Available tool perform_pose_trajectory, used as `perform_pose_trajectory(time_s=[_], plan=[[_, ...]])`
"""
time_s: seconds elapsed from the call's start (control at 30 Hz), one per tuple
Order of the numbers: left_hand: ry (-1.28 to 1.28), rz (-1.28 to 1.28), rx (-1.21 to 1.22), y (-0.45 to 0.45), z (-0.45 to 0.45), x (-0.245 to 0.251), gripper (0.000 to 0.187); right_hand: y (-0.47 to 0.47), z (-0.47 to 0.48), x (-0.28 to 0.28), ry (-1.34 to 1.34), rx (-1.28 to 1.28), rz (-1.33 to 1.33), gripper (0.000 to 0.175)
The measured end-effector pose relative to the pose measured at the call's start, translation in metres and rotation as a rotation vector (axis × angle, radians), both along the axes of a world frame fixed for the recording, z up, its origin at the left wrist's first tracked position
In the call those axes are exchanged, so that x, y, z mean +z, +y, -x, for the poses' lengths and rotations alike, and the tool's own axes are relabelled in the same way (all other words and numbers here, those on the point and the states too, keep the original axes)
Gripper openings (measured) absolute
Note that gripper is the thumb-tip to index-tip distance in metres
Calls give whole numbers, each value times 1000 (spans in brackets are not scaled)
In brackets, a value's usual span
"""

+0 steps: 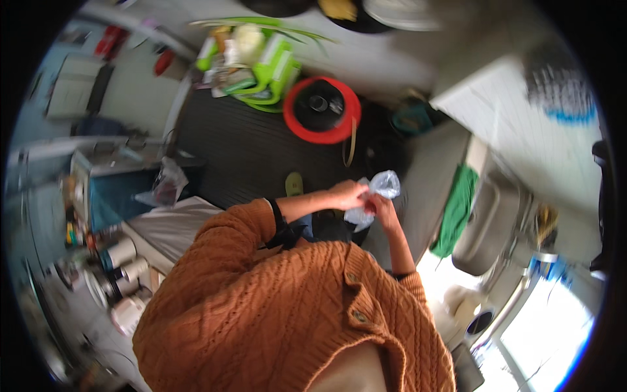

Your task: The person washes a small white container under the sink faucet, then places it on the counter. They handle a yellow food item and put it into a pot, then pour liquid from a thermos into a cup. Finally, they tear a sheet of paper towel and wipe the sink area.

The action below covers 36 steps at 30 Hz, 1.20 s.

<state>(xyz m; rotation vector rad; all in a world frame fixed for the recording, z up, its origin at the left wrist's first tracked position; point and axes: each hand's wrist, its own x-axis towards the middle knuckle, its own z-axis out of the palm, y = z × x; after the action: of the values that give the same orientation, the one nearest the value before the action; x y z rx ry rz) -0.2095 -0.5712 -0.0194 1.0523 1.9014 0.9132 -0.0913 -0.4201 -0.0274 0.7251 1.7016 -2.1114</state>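
Note:
My left hand (349, 194) and my right hand (381, 206) meet in front of my body, both closed on a thin translucent plastic bag (385, 184). One puffed part of the bag stands up above the fingers, and another part (359, 217) hangs below them. The fingertips are blurred and partly hidden by the plastic. Beyond the hands, on the dark floor, sits a round red container with a black lid (319, 104). A bright green basket (274, 63) beside it holds spring onions (245, 21), a pale round vegetable (249, 43) and packages.
At right, a green cloth (455, 210) hangs over the counter edge beside a metal sink (481, 225). A plastic bag (169, 183) hangs at a cabinet on the left. A yellow-green shoe (294, 184) shows on the floor. Pans (338, 10) stand on the far counter.

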Motion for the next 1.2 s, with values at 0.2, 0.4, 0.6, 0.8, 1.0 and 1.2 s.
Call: perform_pose_trajectory(time_s=[0.2,0.4,0.6,0.8,1.0,1.2], plan=[[20,7,193,-86,37,15,32,-61,79,21,27,344,-82,24],[-55,-49,505,-215,86,38,37,-176,179,53,233,619,-200,27],[43,-114,740,-366,143,54,36,-328,282,80,427,843,-358,31],[-599,-450,1056,-512,198,59,25,-460,376,111,586,1079,-467,26],[486,-183,1604,-631,265,49,50,-570,465,161,828,1382,-660,25],[-172,16,1450,-731,355,65,50,-672,566,160,1137,1552,-776,25]])
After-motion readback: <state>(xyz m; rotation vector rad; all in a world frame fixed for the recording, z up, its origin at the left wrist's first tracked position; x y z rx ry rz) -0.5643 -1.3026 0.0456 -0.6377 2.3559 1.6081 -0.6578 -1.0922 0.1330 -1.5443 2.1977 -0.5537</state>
